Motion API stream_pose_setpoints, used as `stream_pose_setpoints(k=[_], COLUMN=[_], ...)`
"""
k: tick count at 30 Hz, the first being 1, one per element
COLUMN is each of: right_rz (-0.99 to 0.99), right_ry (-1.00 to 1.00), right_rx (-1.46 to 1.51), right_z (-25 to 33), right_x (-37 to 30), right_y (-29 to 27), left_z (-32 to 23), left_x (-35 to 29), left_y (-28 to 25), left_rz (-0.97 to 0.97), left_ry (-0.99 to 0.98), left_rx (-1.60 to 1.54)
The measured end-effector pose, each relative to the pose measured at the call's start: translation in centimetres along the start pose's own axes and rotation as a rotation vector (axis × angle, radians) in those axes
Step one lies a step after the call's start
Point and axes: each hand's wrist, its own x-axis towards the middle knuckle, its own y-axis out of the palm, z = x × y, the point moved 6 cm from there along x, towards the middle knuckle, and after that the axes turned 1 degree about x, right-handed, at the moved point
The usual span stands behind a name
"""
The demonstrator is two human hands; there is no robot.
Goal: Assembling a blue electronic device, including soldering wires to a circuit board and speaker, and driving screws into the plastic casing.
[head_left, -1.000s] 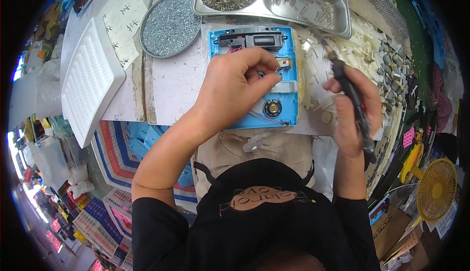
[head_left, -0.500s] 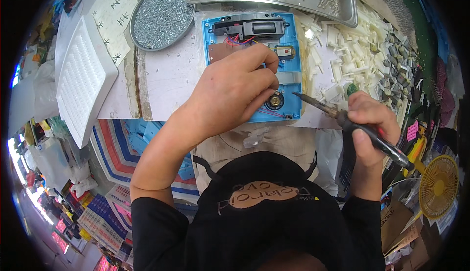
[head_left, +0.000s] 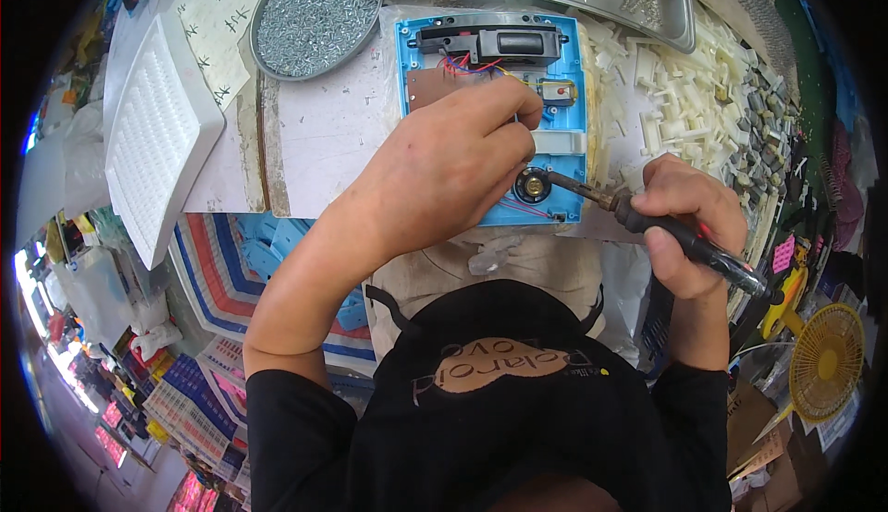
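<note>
Soldering iron (head_left: 638,220) closes on the speaker (head_left: 532,186)

Since the frame half a second ago, the iron's tip has crossed the small gap on the speaker's right and is now at its rim; whether it touches, I cannot tell.

Nearest, the right hand (head_left: 700,196) grasps the iron by its black handle, tip pointing toward the other hand. The left hand (head_left: 444,162) lies over the blue case (head_left: 567,201), thumb and fingers drawn together just left of the speaker; the fingertips are partly hidden, so I cannot tell whether they pinch anything. The speaker sits in the case between those fingertips and the tip, thin red wires (head_left: 525,209) on its near side.

The step in hand looks like soldering at the speaker. The next move calls for a steady left hand and an exact placing of the tip, clear of fingers and blue plastic.

Beyond the left hand, inside the case, are a brown board (head_left: 433,88) and a long black part (head_left: 490,45). Farther off on the worktop (head_left: 319,137), a round dish (head_left: 256,49) stands ahead and left of that hand, a steel tray (head_left: 680,24) ahead and right, and white plastic pieces (head_left: 680,110) lie beyond the right hand.
</note>
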Motion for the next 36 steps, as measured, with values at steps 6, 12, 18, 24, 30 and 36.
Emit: stream_pose_setpoints(k=[6, 12, 18, 24, 30, 36], right_rz=[0.006, 0.016, 0.029, 0.046, 0.028, -0.074], right_ry=[0.003, 0.007, 0.012, 0.017, -0.001, 0.015], right_rx=[-0.013, -0.026, -0.042, -0.081, -0.048, -0.001], right_z=[-0.2, 0.0, 0.0, 0.2, 0.4, 0.6], right_x=[0.1, 0.3, 0.6, 1.1, 0.7, -0.6], right_y=[0.0, 0.0, 0.3, 0.4, -0.3, -1.7], left_z=[0.2, 0.1, 0.2, 0.1, 0.1, 0.0], left_x=[-0.1, -0.1, -0.2, -0.1, 0.0, 0.0], left_y=[0.1, 0.0, 0.2, 0.3, 0.3, 0.3], left_rz=[0.010, 0.011, 0.039, 0.054, 0.070, 0.063], left_ry=[0.021, 0.017, 0.020, 0.031, 0.033, 0.039], left_rx=[-0.018, -0.008, 0.021, 0.033, 0.047, 0.047])
